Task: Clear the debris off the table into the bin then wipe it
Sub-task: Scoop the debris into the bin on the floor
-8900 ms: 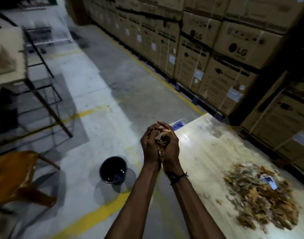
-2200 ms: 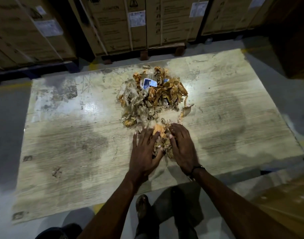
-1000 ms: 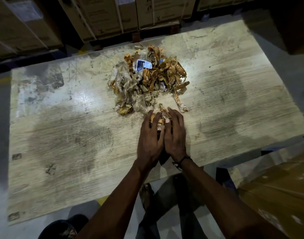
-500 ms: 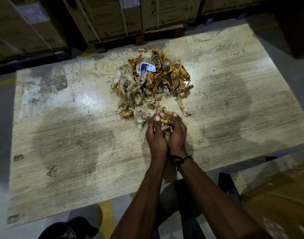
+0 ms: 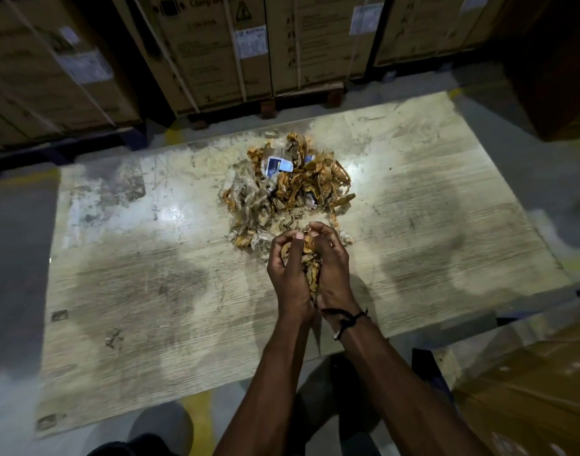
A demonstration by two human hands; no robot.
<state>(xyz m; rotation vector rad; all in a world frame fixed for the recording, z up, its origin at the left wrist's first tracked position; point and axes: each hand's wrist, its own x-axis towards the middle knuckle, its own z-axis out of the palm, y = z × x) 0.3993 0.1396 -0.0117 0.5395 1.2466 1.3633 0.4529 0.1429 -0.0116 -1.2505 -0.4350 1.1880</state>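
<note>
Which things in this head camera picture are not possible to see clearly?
- Bin: head view, cut off by the bottom edge; contents unseen.
- Handful of debris: mostly covered by left hand and right hand.
- Box labels: print too small and dim.
- Table under the pile: covered.

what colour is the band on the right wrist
Black, a thin cord wristband on the right hand, seen in the head view.

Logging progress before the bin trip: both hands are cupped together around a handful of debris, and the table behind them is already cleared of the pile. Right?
Not quite. The head view shows the left hand and right hand cupped together around a handful of debris, but a large pile still lies on the table just beyond them.
</note>
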